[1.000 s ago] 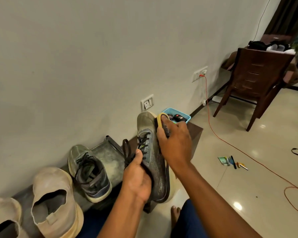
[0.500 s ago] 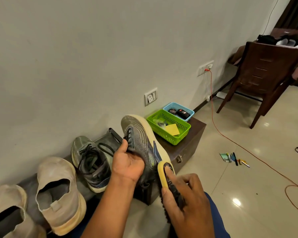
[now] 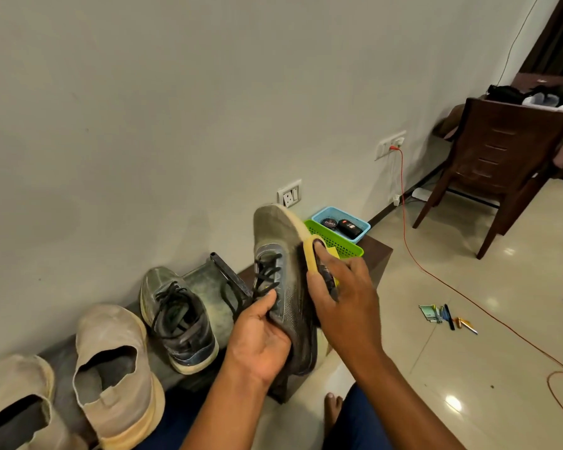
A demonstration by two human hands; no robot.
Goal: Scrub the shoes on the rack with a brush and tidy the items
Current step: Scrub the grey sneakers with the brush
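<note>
- Above the low shoe rack (image 3: 379,254), against the wall: grey lace-up sneaker (image 3: 283,271) held toe-up, clear of the rack.
- Left hand (image 3: 260,339) curled round the sneaker's heel end, thumb by the black laces.
- Right hand (image 3: 345,300) gripping a yellow-backed brush (image 3: 316,258), bristles pressed against the sneaker's side near the sole.
- On the rack: matching grey sneaker (image 3: 176,316), two beige slip-on shoes (image 3: 117,368), a green basket (image 3: 338,243) just beside a blue basket (image 3: 340,222).
- Inside the blue basket: round black tin (image 3: 329,224), lettering too small to read.
- On the floor: orange cable (image 3: 436,277), small scattered items (image 3: 446,316).
</note>
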